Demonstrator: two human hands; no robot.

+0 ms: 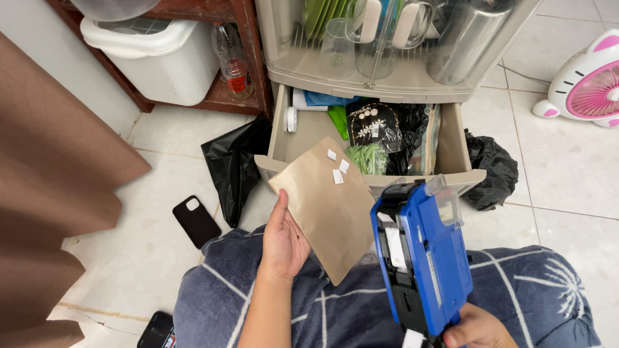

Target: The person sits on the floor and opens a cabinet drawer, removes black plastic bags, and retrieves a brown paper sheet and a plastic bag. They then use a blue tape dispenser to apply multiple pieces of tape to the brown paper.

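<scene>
My left hand (283, 239) holds a flat brown paper pouch (329, 205) by its lower left edge, tilted, with three small white stickers near its top. My right hand (478, 334) grips the handle of a blue label gun (422, 253) just right of the pouch, its nose pointing away from me. A white label strip hangs from the gun's underside. Both hands are over my lap, which is covered in blue cloth with white lines (336, 319).
An open beige drawer (462, 147) ahead holds bags and packets under a cabinet of dishes (386, 28). Black plastic bags (231, 165) lie at either side. Two phones (196, 221) rest on the tiled floor at left. Pink fan (600, 81) at right, brown curtain (23, 182) at left.
</scene>
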